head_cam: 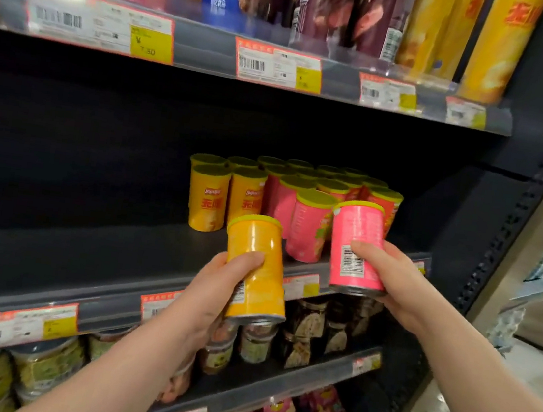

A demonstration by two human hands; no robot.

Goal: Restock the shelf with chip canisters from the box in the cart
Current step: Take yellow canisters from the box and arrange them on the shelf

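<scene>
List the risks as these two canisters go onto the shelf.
1. The pink canister in the right hand hovers close to the front pink can, which stands near the front edge of the shelf; a bump might topple it off.
2. The left hand holds the yellow canister tilted; set down that way, it may tip over.
3. Both hands are full, so neither could catch a falling can.

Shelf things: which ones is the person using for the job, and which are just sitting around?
For the job: yellow canister in the left hand; pink canister in the right hand; short canisters standing on the middle shelf.
Just sitting around: tall canisters above; jars below; price labels.
</scene>
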